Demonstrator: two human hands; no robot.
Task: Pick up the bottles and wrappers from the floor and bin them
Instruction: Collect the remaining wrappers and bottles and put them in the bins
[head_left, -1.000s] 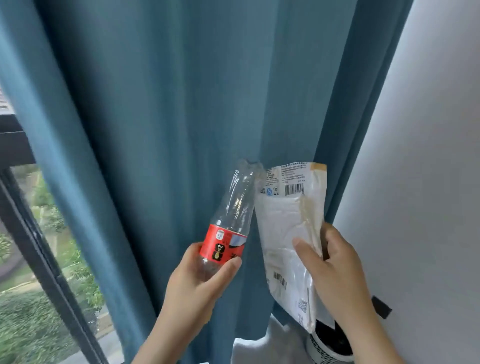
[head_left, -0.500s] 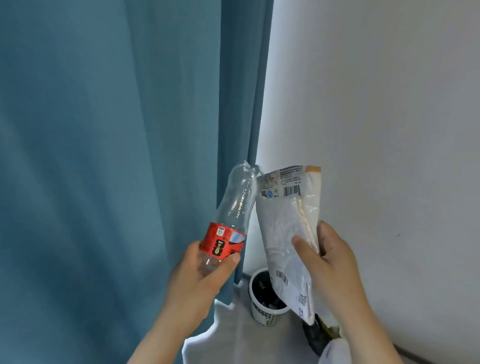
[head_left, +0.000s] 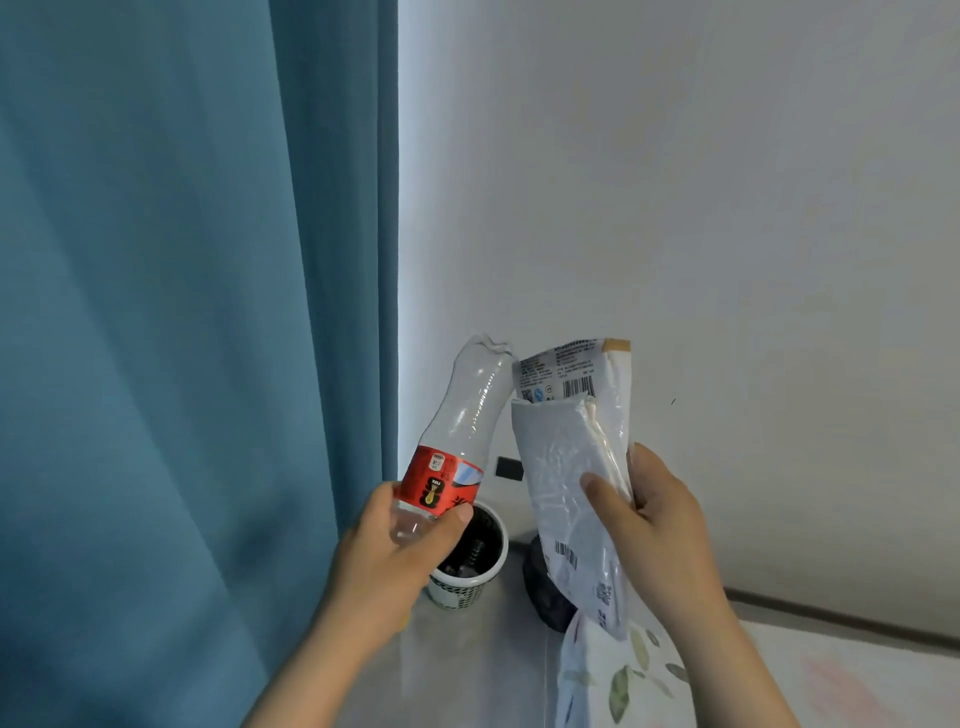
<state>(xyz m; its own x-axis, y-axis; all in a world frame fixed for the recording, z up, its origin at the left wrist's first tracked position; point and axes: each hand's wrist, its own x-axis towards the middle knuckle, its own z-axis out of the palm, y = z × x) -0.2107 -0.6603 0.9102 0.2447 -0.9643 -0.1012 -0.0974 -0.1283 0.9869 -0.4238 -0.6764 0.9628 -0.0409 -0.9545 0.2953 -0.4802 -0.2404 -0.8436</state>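
My left hand (head_left: 395, 551) grips the neck end of an empty clear plastic bottle (head_left: 467, 410) with a red label, its base pointing up. My right hand (head_left: 649, 514) holds a crumpled white plastic wrapper (head_left: 566, 457) with barcodes, held upright beside the bottle. Below and between the hands, a small white mesh bin (head_left: 467, 582) with a black liner stands on the floor in the corner. My left hand partly hides the bin's rim.
A teal curtain (head_left: 182, 312) hangs along the left. A white wall (head_left: 701, 208) fills the right, with a small black item (head_left: 509, 467) on it. A dark object (head_left: 545, 592) sits right of the bin. Leaf-patterned white fabric (head_left: 623, 670) lies at the bottom right.
The view has swung right and down, away from the window and curtain toward the wall corner. The bin has come fully into view below my hands. Both hands keep their hold.
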